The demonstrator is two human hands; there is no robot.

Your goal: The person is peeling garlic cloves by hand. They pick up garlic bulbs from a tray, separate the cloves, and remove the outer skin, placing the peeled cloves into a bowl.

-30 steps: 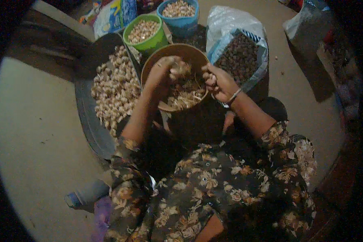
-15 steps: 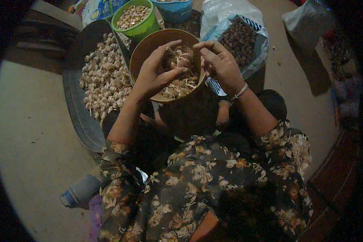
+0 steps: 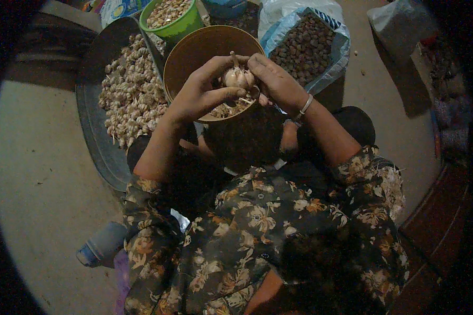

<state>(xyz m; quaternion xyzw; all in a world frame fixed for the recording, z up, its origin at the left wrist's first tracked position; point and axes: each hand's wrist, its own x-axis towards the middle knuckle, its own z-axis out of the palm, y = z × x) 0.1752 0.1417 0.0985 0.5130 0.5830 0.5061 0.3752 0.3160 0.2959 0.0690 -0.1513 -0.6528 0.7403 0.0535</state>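
Garlic bulb (image 3: 239, 80), which we judged light, firm, papery and best gripped round its sides, was held above the brown tub (image 3: 186, 58) at twelve o'clock, our left hand (image 3: 202, 90) curled round its nine-o'clock side, our right hand's (image 3: 280, 82) fingers narrowed against two.

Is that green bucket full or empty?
Nearly full, it seems: pale garlic cloves lie just below the rim of the green bucket.
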